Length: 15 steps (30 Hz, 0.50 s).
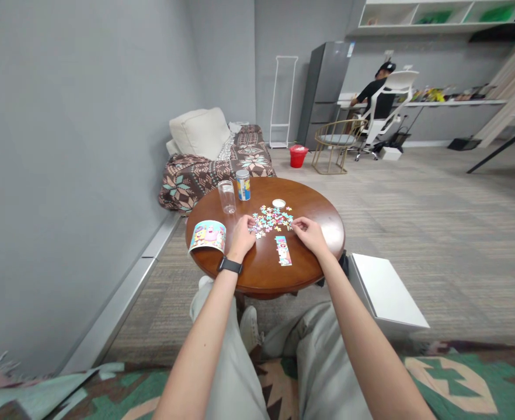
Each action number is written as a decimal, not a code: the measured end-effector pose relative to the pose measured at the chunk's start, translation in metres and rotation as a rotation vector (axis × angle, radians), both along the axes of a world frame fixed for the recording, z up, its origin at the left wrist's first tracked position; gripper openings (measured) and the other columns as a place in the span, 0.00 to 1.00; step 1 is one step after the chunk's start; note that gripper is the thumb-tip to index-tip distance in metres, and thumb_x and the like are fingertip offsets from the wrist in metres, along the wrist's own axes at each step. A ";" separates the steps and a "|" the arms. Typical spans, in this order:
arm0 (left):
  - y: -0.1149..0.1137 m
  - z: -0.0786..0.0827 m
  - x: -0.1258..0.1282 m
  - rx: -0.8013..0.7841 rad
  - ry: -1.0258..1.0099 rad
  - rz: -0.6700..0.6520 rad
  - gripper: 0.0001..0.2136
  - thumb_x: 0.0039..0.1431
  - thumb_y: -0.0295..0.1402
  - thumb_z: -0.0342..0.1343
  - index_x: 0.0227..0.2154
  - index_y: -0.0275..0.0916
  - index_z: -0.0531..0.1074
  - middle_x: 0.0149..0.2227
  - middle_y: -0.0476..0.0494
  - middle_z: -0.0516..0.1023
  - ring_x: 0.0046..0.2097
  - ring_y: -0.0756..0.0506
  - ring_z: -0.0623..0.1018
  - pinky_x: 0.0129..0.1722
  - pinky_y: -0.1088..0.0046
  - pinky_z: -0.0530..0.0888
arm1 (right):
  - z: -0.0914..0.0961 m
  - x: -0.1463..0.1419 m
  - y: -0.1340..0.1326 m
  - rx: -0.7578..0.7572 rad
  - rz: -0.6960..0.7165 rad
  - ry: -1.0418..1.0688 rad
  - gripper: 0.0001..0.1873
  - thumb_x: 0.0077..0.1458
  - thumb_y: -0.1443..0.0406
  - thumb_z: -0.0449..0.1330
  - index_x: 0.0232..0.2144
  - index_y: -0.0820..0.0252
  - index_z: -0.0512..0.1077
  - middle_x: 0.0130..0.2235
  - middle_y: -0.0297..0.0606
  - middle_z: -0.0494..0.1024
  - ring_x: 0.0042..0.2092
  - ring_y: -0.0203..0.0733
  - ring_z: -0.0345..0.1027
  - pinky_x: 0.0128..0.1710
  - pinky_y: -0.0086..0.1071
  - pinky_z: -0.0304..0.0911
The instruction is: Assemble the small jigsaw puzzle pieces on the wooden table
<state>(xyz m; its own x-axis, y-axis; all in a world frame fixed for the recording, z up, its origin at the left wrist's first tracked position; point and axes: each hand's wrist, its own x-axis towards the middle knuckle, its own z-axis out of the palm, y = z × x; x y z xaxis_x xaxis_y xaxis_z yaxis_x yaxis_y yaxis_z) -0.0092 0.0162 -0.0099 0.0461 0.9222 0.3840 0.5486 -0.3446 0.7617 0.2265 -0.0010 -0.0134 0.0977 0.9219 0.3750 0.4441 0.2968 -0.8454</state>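
A heap of small pastel puzzle pieces (272, 219) lies in the middle of a round brown table (323, 224). My left hand (241, 236), with a black watch on its wrist, rests at the heap's left edge, fingers curled onto the pieces. At the heap's right edge my right hand (309, 231) pinches its fingertips together among the pieces. What either hand holds is too small to make out. A short joined strip of pieces (283, 251) lies on the table between my hands.
A curled picture sheet (208, 235) lies at the table's left rim. A clear tube (227, 196), a printed can (243, 185) and a white lid (279, 203) stand behind the heap. A white box (386, 289) sits right of the table. A person sits at a far desk.
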 end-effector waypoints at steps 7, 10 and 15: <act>-0.001 0.001 0.000 -0.002 -0.014 0.023 0.13 0.46 0.17 0.56 0.33 0.40 0.66 0.34 0.48 0.72 0.38 0.47 0.74 0.42 0.69 0.73 | 0.000 0.001 0.001 0.033 -0.007 -0.009 0.09 0.46 0.62 0.57 0.29 0.58 0.74 0.29 0.37 0.78 0.30 0.41 0.70 0.36 0.35 0.66; -0.002 0.003 0.001 -0.024 -0.022 0.018 0.13 0.45 0.17 0.56 0.33 0.40 0.66 0.33 0.48 0.73 0.37 0.47 0.75 0.41 0.70 0.72 | 0.000 0.001 0.000 0.010 -0.002 -0.001 0.09 0.46 0.62 0.56 0.31 0.58 0.73 0.27 0.36 0.77 0.28 0.41 0.70 0.33 0.34 0.66; -0.005 0.007 0.001 -0.073 -0.003 0.018 0.14 0.46 0.16 0.53 0.34 0.40 0.67 0.29 0.51 0.72 0.32 0.49 0.73 0.37 0.72 0.71 | 0.003 0.000 -0.004 -0.051 0.047 0.064 0.09 0.50 0.61 0.56 0.33 0.58 0.71 0.25 0.34 0.76 0.25 0.40 0.73 0.29 0.31 0.65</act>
